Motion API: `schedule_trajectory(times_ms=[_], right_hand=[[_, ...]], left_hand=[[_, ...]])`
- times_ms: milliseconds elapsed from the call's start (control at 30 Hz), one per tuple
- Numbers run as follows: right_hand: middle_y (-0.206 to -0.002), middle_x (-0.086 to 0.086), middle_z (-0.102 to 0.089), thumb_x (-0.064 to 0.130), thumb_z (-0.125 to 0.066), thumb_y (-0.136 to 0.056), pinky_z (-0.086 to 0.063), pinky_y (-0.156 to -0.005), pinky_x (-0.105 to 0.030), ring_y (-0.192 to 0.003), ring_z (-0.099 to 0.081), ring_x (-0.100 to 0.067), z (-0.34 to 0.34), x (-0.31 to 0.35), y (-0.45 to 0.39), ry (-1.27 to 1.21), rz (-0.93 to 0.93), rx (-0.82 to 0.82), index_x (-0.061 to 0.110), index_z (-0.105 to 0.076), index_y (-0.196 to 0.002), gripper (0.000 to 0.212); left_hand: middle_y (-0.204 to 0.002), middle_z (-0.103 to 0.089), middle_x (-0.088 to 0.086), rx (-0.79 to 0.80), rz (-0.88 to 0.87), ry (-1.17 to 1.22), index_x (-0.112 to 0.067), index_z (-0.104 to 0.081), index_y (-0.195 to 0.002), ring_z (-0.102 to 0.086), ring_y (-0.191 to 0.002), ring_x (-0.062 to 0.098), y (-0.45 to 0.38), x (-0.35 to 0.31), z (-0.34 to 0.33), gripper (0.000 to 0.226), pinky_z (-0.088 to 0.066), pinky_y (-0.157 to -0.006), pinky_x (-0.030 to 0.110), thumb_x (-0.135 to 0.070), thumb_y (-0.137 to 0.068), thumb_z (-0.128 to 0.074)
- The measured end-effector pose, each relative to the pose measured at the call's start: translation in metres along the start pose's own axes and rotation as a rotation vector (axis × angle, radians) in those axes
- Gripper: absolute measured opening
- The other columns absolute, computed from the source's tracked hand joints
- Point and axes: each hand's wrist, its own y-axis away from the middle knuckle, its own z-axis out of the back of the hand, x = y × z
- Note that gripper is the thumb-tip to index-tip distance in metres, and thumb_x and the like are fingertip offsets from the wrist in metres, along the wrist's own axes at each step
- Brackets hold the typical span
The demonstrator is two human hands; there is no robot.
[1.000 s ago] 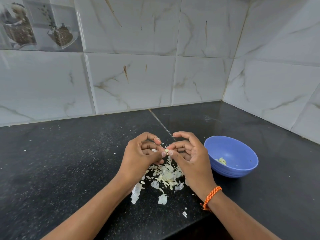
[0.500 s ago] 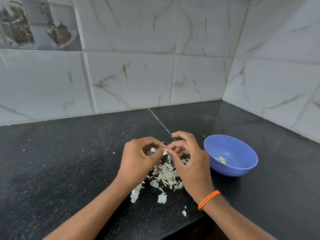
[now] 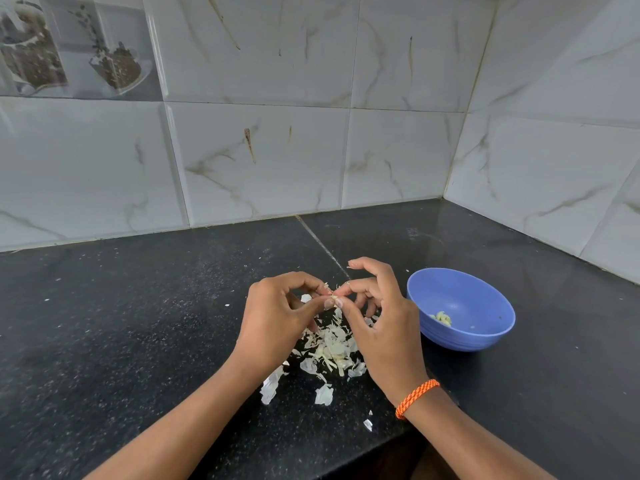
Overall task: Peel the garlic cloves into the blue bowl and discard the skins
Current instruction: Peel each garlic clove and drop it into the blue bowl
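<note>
Both forearms enter from the lower edge and converge toward the centre, wrists raised. The left hand [image 3: 277, 317] is curled, thumb and index fingertip closed in a pinch grip; the right hand [image 3: 382, 327] mirrors it, thumb and index fingertip meeting the left pair tip to tip. The remaining right fingers are arched, the topmost lifted clear, and an orange band [image 3: 416, 398] circles the right wrist.

Two hands [image 3: 277, 317], one blue bowl [image 3: 460, 306]

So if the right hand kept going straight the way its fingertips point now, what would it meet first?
The garlic clove pinched at its fingertips, then at once the left hand; the right hand points leftward, away from the blue bowl. Depth looks about level.
</note>
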Motion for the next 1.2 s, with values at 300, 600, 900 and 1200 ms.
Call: schedule_trajectory(times_ms=[300, 600, 900, 1200], right_hand=[[-0.103, 0.019, -0.07, 0.006, -0.081, -0.091, -0.039, -0.08, -0.012, -0.093, -0.05, -0.004, -0.007, 0.005, 0.009, 0.135, 0.092, -0.113, 0.031, -0.049, -0.122, 0.052], [-0.096, -0.002, -0.07, -0.002, -0.082, -0.088, -0.037, -0.077, -0.006, -0.086, -0.049, 0.01, -0.007, 0.007, 0.012, 0.081, 0.123, -0.159, 0.035, -0.04, -0.108, 0.059], [-0.094, -0.002, -0.065, 0.005, -0.08, -0.091, -0.042, -0.063, -0.021, -0.07, -0.044, -0.011, -0.008, 0.004, 0.014, 0.06, 0.151, -0.186, 0.029, -0.045, -0.104, 0.044], [-0.101, 0.011, -0.069, 0.005, -0.079, -0.093, -0.048, -0.069, -0.023, -0.075, -0.058, -0.017, -0.003, 0.012, 0.009, -0.044, 0.104, -0.195, 0.033, -0.047, -0.115, 0.048]], left_hand=[[-0.079, -0.079, 0.01, -0.019, 0.129, 0.21, -0.018, -0.082, -0.089, -0.071, -0.056, 0.038, 0.003, 0.002, -0.005, 0.006, -0.052, -0.049, 0.035, -0.021, -0.091, -0.087], [-0.076, -0.076, 0.018, -0.064, 0.129, 0.268, -0.024, -0.082, -0.084, -0.062, -0.053, 0.049, 0.009, -0.003, -0.009, 0.01, -0.051, -0.051, 0.04, -0.019, -0.092, -0.085], [-0.08, -0.078, 0.009, -0.108, 0.097, 0.319, -0.017, -0.082, -0.087, -0.066, -0.051, 0.033, 0.014, -0.004, -0.013, 0.007, -0.051, -0.051, 0.035, -0.015, -0.093, -0.084], [-0.096, -0.076, 0.011, -0.007, 0.102, 0.421, -0.011, -0.08, -0.094, -0.066, -0.053, 0.031, 0.015, -0.01, -0.015, 0.009, -0.052, -0.047, 0.033, -0.011, -0.101, -0.075]])
